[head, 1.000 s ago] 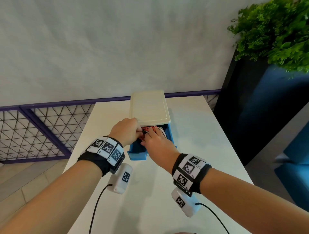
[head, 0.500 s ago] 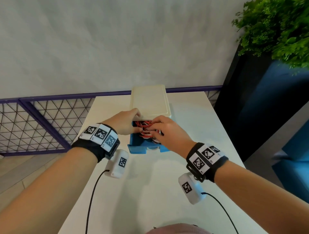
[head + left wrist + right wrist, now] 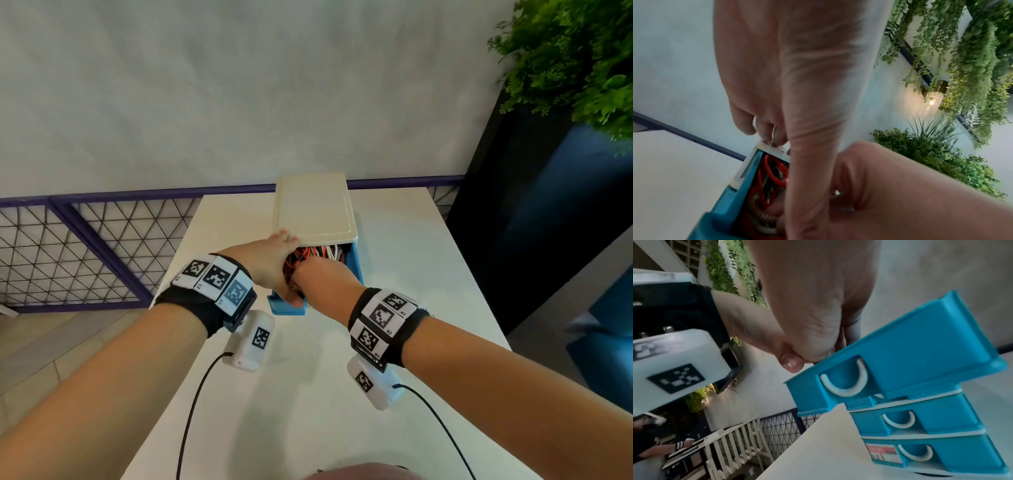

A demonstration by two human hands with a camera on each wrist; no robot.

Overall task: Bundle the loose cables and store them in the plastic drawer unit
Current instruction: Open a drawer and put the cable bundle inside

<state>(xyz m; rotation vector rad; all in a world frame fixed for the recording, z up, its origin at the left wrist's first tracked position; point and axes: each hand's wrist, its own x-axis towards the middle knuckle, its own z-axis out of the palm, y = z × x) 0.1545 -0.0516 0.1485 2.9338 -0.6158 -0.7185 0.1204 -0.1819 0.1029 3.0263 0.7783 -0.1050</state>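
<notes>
A small drawer unit with a cream top (image 3: 315, 205) stands at the table's far side. Its top blue drawer (image 3: 356, 263) (image 3: 900, 361) is pulled out and holds red and white cables (image 3: 308, 255) (image 3: 772, 170). My left hand (image 3: 274, 260) (image 3: 787, 97) is spread over the drawer's left side, fingertips on the cream top's front edge, thumb (image 3: 791, 364) on the drawer's front rim. Knuckles up, my right hand (image 3: 318, 277) (image 3: 813, 305) has its fingers curled down into the cable bundle; the fingertips are hidden. The two lower drawers (image 3: 920, 418) are pushed in.
The white table (image 3: 404, 274) ends just behind the unit at a purple mesh railing (image 3: 85, 246) and a grey wall. A dark planter (image 3: 534, 222) with green foliage (image 3: 575, 61) stands close on the right. Black sensor cables trail from both wrists.
My right hand has shifted from the drawer's right side to its front left and sunk deeper into the cables. My left fingers have climbed onto the unit's top edge.
</notes>
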